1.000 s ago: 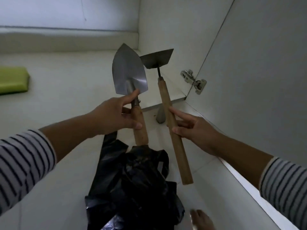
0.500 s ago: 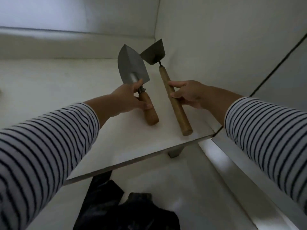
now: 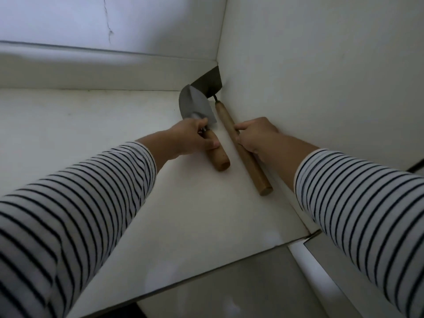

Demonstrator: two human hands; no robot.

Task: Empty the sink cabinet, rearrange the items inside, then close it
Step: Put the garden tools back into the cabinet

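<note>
Two garden tools lie in the back right corner of the white cabinet floor (image 3: pixel 114 138). My left hand (image 3: pixel 192 140) grips the short wooden handle of a metal trowel (image 3: pixel 197 109), whose blade points toward the corner. My right hand (image 3: pixel 254 136) holds the long wooden handle of a small hoe (image 3: pixel 243 152). The hoe's dark blade (image 3: pixel 210 83) touches the corner where the back ledge meets the right wall. Both handles rest on the floor, angled toward me.
A raised ledge (image 3: pixel 91 70) runs along the cabinet's back under a cracked wall. The white side panel (image 3: pixel 321 76) stands right beside the hoe. The cabinet's front edge (image 3: pixel 206 269) drops to a grey floor (image 3: pixel 241 292) below.
Both hands carried the trowel and hoe from above the black bag deep into the cabinet's back right corner and lowered them onto its floor. The bag has left the view.
</note>
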